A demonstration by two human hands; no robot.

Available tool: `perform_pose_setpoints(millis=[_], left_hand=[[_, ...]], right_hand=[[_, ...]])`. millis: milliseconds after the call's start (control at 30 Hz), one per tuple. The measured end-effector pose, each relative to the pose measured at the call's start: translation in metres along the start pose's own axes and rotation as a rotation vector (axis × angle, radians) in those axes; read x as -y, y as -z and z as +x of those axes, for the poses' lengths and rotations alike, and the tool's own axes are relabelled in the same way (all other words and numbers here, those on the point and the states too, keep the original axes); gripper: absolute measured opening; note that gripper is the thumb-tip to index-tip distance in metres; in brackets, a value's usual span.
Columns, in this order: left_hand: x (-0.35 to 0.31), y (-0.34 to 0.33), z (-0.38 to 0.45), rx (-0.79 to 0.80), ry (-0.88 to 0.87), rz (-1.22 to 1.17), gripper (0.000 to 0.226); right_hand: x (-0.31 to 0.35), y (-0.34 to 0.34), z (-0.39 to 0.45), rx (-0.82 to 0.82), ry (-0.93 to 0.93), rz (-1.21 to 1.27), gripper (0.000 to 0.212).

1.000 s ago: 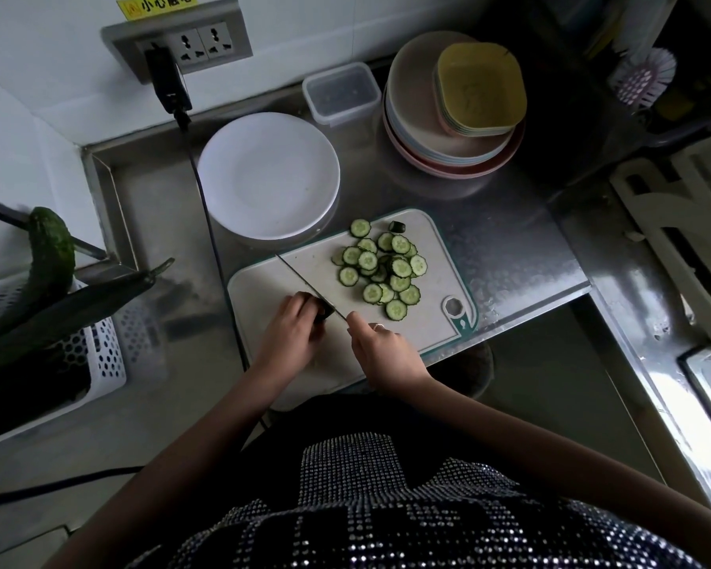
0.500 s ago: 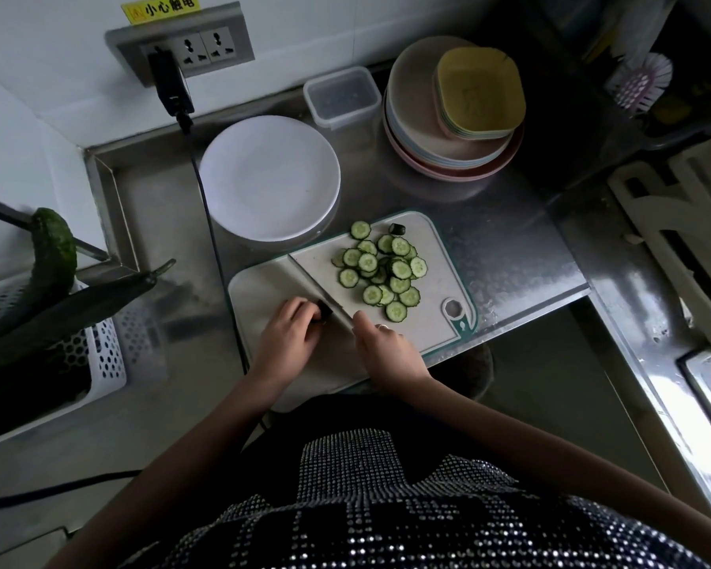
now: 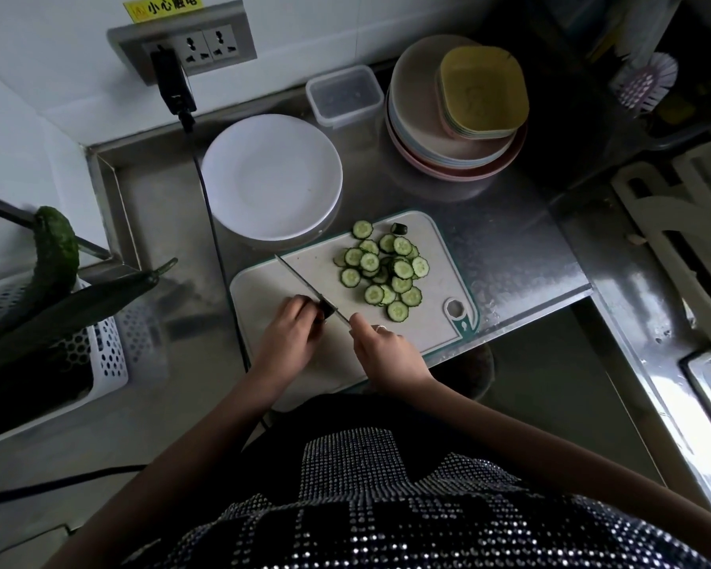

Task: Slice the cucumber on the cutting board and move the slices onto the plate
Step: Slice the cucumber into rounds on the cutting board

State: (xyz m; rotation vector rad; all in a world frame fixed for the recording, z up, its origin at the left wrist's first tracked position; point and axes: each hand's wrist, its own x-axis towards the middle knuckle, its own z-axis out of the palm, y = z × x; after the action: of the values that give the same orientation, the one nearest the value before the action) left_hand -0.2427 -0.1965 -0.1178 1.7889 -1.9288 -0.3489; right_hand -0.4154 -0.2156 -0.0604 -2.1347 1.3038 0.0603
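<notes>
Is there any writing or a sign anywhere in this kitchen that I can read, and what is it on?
"小心触电" with a small warning symbol before it: yellow sticker on the wall, just above the socket panel.
Black plug adapter in that panel: no readable marking.
Cutting board, white plate, stacked dishes and clear container: no text or brand visible.

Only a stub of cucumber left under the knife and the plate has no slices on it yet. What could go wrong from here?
1. The cucumber stub is very short and the left hand pinches it right beside the knife blade, so the fingertips could get nicked.
2. The slices lie in a loose pile; some could slide off the cutting board onto the counter while being moved to the white plate.
</notes>
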Motion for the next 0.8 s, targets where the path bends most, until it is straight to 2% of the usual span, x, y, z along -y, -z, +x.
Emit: perform_pose_setpoints(millis=[167,267,367,467,533,667,800], left_hand=[[-0.002,0.001,0.0,0.003,0.024,0.002,0.032],[-0.001,0.0,0.001,-0.002,0.031,0.009,0.024],[0.001,-0.001,0.0,0.037,0.052,-0.002,0.035],[0.001,-0.002,-0.001,0.044,0.05,0.015,0.022],[0.001,-0.001,0.0,0.045,0.056,-0.005,0.021],[0.001,0.0,0.002,0.033,0.016,-0.034,0.018],[0.002,0.0,0.0,0.009,0.005,-0.033,0.018]], right_hand=[[0.0,-0.001,0.002,0.034,-0.01,-0.028,0.015],[0.004,0.0,0.004,0.061,-0.03,-0.038,0.017],[0.004,0.002,0.007,0.121,-0.05,-0.041,0.016],[0.0,0.002,0.007,0.172,-0.078,-0.043,0.019],[0.0,0.002,0.007,0.177,-0.085,-0.046,0.021],[-0.002,0.001,0.008,0.151,-0.094,-0.024,0.02],[-0.004,0.005,-0.004,-0.003,-0.116,0.081,0.012]])
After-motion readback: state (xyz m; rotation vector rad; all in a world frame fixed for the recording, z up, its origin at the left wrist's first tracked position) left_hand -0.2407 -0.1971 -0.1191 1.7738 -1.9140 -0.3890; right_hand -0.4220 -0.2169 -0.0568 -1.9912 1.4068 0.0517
